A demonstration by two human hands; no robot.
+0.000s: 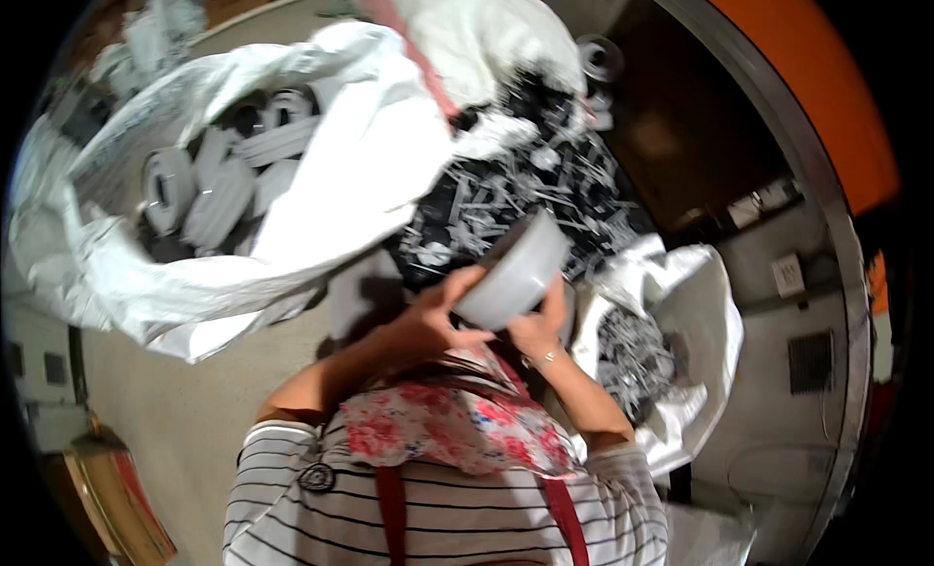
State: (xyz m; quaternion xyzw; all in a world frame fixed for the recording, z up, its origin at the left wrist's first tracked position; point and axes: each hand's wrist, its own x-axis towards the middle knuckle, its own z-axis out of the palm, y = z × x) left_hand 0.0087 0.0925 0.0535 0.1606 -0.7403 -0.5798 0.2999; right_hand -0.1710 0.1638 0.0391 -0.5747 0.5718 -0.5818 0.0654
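Observation:
Between my two hands is a pale grey plastic part (pixel 518 274), shallow and rounded like a bowl or ring-shaped housing, tilted with its dark inner side facing up and left. My left hand (pixel 443 311) grips its left end, thumb and fingers curled round the edge. At the lower right end, my right hand (pixel 541 325) closes on the same part, its fingers partly hidden behind it. Beyond the hands lies a heap of small clear and black plastic pieces (pixel 486 201).
To the left, a big white woven sack (pixel 365 148) holds several similar grey parts (pixel 219 201). A smaller white sack (pixel 715 299) with clear scraps (pixel 632 357) stands at the right. Another full white sack (pixel 486 31) rests at the back. A cardboard box (pixel 117 503) sits lower left.

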